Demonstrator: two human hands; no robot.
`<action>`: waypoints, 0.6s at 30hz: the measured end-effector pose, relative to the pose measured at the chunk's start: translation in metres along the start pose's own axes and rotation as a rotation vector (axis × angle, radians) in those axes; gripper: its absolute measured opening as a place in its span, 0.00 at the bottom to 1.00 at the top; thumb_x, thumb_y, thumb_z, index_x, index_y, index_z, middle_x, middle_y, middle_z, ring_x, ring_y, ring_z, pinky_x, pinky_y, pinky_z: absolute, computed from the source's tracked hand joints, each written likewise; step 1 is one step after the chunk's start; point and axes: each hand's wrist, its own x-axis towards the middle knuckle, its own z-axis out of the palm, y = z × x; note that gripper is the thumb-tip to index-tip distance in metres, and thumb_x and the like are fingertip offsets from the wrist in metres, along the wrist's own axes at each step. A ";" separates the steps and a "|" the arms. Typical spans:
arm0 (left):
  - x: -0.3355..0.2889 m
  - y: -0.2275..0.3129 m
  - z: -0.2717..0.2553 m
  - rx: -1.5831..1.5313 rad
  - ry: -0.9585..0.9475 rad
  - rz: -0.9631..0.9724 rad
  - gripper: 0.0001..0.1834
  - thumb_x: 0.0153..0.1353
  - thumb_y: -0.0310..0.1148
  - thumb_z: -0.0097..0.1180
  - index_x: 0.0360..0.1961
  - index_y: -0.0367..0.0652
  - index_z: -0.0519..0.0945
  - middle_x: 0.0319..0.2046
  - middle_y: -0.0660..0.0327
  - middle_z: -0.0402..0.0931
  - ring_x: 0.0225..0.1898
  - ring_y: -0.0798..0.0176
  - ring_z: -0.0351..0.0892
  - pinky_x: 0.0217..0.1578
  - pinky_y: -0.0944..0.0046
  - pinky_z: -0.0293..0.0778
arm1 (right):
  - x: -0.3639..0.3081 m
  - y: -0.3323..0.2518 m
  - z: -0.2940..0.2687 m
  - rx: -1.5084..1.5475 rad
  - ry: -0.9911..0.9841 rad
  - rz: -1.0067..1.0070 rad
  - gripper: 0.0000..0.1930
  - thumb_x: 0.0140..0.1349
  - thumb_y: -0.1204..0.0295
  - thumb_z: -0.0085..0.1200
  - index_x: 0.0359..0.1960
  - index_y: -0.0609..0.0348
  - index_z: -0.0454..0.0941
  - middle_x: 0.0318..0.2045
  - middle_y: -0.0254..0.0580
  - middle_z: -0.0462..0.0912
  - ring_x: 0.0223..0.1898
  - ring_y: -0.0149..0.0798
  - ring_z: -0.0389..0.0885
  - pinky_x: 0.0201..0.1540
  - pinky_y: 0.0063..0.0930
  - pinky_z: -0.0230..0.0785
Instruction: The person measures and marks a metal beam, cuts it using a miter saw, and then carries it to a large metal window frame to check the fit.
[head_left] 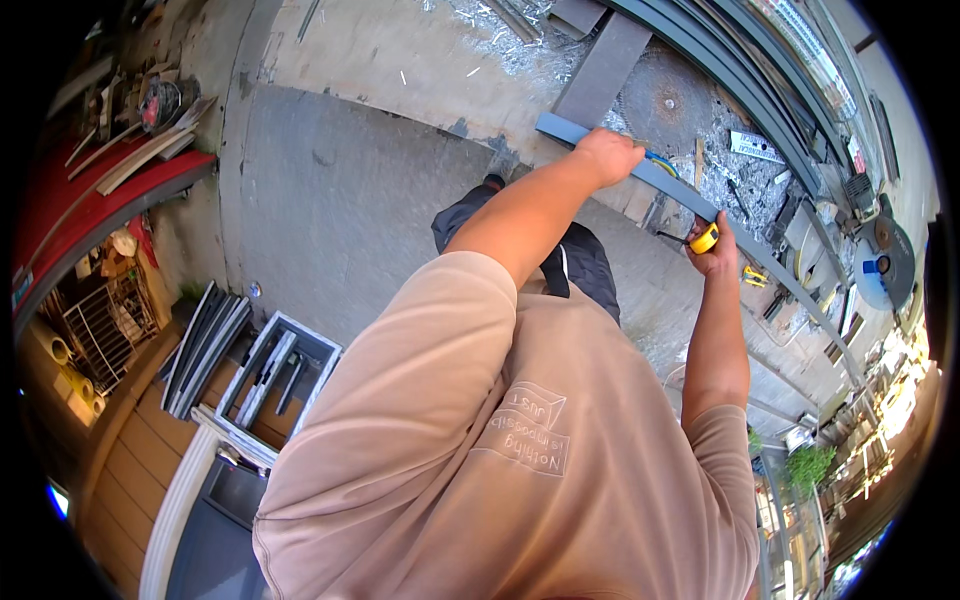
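Fingers of the left hand [605,155] are curled down onto a long grey-blue metal profile [760,262], though the fingertips themselves are hidden behind the knuckles. Beyond those fingers, the profile is seen running across a workbench [640,95] littered with metal shavings [735,180]; its far end is lost toward the rim. A yellow tape measure [705,238] is gripped in the closed right hand [713,250], resting on the profile just beside those fingers, its case largely covered by them. A short stretch of tape blade [662,163] is glimpsed by the left hand, hard to make out.
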 end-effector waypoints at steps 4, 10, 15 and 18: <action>0.001 0.006 -0.001 0.029 0.001 0.007 0.13 0.72 0.35 0.44 0.50 0.46 0.77 0.48 0.49 0.83 0.51 0.46 0.86 0.51 0.46 0.80 | 0.004 -0.001 -0.013 0.099 0.008 -0.025 0.29 0.71 0.40 0.54 0.48 0.56 0.81 0.38 0.37 0.87 0.29 0.34 0.76 0.36 0.32 0.72; 0.000 0.006 -0.004 0.058 -0.040 -0.013 0.14 0.72 0.36 0.45 0.50 0.45 0.79 0.52 0.51 0.83 0.55 0.48 0.84 0.54 0.47 0.78 | 0.017 -0.006 -0.028 0.020 -0.011 -0.004 0.34 0.68 0.36 0.55 0.52 0.57 0.85 0.34 0.34 0.86 0.30 0.34 0.74 0.38 0.32 0.72; -0.003 0.005 -0.001 0.052 0.011 -0.006 0.13 0.72 0.36 0.45 0.50 0.46 0.78 0.48 0.51 0.83 0.52 0.47 0.85 0.52 0.46 0.79 | 0.013 -0.005 -0.027 0.004 -0.024 -0.013 0.27 0.71 0.39 0.53 0.50 0.49 0.83 0.46 0.30 0.90 0.31 0.34 0.73 0.39 0.34 0.70; -0.001 0.004 0.002 0.041 0.004 -0.024 0.13 0.72 0.36 0.45 0.50 0.47 0.78 0.49 0.52 0.83 0.52 0.47 0.85 0.52 0.45 0.78 | 0.007 -0.004 -0.021 -0.025 -0.018 -0.046 0.31 0.70 0.38 0.52 0.54 0.53 0.85 0.44 0.30 0.90 0.31 0.34 0.72 0.41 0.32 0.70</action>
